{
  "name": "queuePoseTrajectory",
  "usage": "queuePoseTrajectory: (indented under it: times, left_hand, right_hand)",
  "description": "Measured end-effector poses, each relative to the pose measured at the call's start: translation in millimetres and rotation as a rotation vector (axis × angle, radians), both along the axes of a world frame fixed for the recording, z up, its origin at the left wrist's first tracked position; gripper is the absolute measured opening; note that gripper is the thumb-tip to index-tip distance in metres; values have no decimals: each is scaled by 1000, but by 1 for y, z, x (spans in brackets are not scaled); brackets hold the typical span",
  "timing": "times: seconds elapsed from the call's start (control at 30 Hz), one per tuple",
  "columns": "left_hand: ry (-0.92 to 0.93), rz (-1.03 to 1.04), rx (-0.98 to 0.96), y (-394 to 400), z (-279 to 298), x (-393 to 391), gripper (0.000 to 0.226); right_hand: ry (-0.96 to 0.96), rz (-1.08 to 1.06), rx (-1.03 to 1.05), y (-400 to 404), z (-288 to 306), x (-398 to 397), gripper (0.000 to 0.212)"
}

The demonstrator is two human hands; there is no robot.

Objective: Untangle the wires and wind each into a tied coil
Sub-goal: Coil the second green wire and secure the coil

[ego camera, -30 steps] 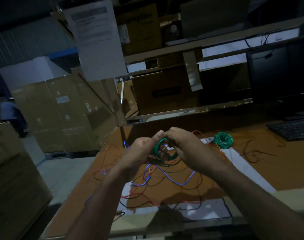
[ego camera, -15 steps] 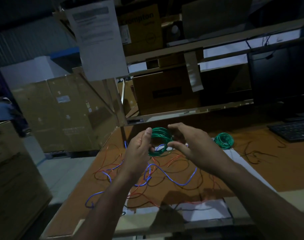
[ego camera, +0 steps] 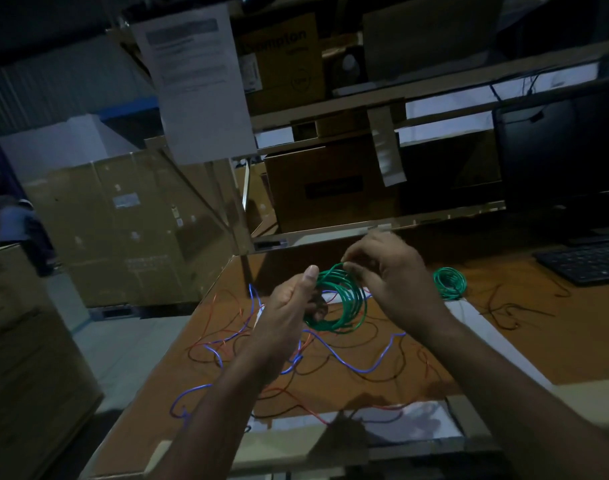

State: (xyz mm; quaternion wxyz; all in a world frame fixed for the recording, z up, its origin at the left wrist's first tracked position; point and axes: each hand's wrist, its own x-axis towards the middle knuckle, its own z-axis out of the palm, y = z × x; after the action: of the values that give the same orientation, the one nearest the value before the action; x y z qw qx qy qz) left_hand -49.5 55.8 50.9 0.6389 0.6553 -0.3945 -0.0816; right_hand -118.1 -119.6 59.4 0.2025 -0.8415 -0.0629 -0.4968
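Above the brown table (ego camera: 556, 341), both hands, left (ego camera: 289, 303) and right (ego camera: 396, 271), pinch a green wire coil (ego camera: 344, 303).

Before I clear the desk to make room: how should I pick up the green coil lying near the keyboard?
Take the lying coil from above, pinching across the bundled strands at one side of the ring. It lies flat on the desk, so a pinch through all loops should keep them together.
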Motion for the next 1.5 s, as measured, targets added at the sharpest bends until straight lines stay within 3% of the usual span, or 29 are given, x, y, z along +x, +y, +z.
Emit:
queuePoseTrajectory:
  times: [0.13,0.33,0.53,0.73,0.8,0.97,1.23,1.37,1.5]
  left_hand:
    - [18,3,-105,0,2,2,47]
    - [-155,207,-177,-4,2,9,43]
    - [-293,312,-120,-9,-14,10,53]
    - [-211,134,-58,-6,-15,13,55]
    - [-202,61,50,-1,-15,20,49]
    - [-385,50,322,1,-15,24,21]
    - [-568,283,300,-10,-23,26,8]
    - [-417,260,204,-20,-31,16,14]
    - [48,-81,104,-15,-31,16,26]
  right_hand:
    - [215,267,327,6,-4,2,13]
    - [439,619,813,15,0,-10,28]
    - [364,518,739,22,-11,-5,17]
    - [433,450,596,14,-13,-4,17]
    - [513,394,482,10,-11,-4,18]
    - [650,315,324,3,-7,-3,18]
    - [709,487,623,5,-22,-3,25]
    - [473,407,642,10,-34,5,26]
    - [390,486,667,-2,-27,3,23]
